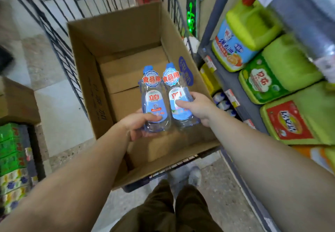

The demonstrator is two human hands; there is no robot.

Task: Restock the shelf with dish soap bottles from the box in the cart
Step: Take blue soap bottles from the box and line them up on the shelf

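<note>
Centrally, two clear dish soap bottles with blue caps and blue-and-white labels were held side by side above the open cardboard box (116,37), caps pointing away from the person. The left bottle (155,101) was gripped near its base by the left hand (139,124), thumb across the lower label and fingers curled underneath. The right bottle (178,97) was gripped at mid-body by the right hand (197,106), thumb on the label and fingers wrapped round the far side. The two bottles touched or nearly touched along their sides. Inside the box only the bare cardboard floor flaps showed. The box sat in a dark wire cart (59,37) standing on a pale speckled floor (59,108). To the right, a grey metal shelf (228,79) carried large yellow-green detergent jugs (253,25) with coloured labels, with small blue-capped bottles on a lower tier. At the left edge stood green packaged goods (12,150) beneath another cardboard box (16,103).
</note>
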